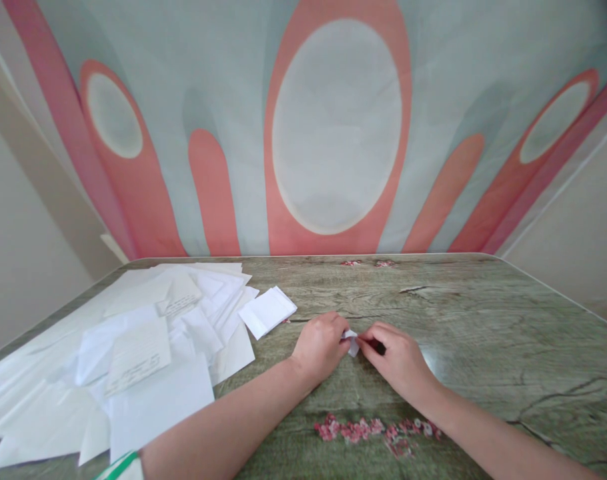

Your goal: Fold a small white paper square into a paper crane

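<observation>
Small folded white paper point(353, 346) sits between the person's two hands, near the middle of the table's width and close to its surface; whether it touches the wood cannot be told. The left hand point(323, 347) grips it from the left, fingers curled over and thumb pressed in. The right hand point(396, 357) pinches its right edge between thumb and forefinger, the other fingers bent.

Beyond the left hand and to its left, a small stack of white slips point(267, 312) lies at an angle, near the right edge of a large spread of white paper sheets point(161, 407). These overlap untidily across the left side of the table. Two off-white printed pieces point(139, 353) rest on top, their lettering too small to read; whether they are packets holding anything cannot be told.

The tabletop point(488, 333) has a greyish wood-grain pattern with pink blossom prints point(353, 428) at its near and far edges. Behind it hangs a grey-green backdrop point(243, 87) with coral shapes and pale ovals, flanked by plain walls point(18, 220). A white cuff with a green stripe point(121, 467) shows at the left forearm.
</observation>
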### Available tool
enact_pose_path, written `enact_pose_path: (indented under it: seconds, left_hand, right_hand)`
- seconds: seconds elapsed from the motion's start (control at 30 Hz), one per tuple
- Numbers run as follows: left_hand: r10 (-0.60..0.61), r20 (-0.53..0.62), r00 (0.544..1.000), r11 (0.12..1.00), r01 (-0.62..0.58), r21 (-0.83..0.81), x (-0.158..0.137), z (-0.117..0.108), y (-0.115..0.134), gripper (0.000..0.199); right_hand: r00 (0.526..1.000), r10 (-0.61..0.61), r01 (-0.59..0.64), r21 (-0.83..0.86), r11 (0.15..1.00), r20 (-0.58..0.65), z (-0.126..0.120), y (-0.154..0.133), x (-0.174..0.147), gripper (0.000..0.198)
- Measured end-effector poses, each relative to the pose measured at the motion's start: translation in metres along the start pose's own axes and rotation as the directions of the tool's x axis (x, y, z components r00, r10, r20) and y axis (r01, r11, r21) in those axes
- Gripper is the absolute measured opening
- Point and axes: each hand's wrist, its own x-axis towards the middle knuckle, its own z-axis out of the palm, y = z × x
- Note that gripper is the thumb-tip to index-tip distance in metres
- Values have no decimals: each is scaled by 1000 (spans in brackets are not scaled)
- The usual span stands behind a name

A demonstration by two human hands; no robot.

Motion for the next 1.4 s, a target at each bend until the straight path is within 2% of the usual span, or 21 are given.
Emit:
enact_pose_path:
  seconds: [0.5, 0.73, 1.03, 1.4]
  left_hand:
    - [2, -13, 1000, 999, -2, 40, -1, 1, 1, 8]
    - [7, -8, 1000, 999, -7, 36, -1, 0, 0, 8]
    - [-1, 25, 1000, 1000, 1, 14, -1, -1, 0, 10]
    - [10, -5, 1000, 999, -10, -49, 0, 0, -1, 15]
  right_hand:
    - [999, -47, 47, 30, 998, 5, -1, -1, 0, 16]
    - [996, 46, -59, 181, 982, 78, -1, 1, 5, 15]
    - [984, 134, -163, 282, 946, 119, 2, 3, 8, 12]
    - [972, 144, -199, 327, 924, 186, 4, 7, 14, 17]
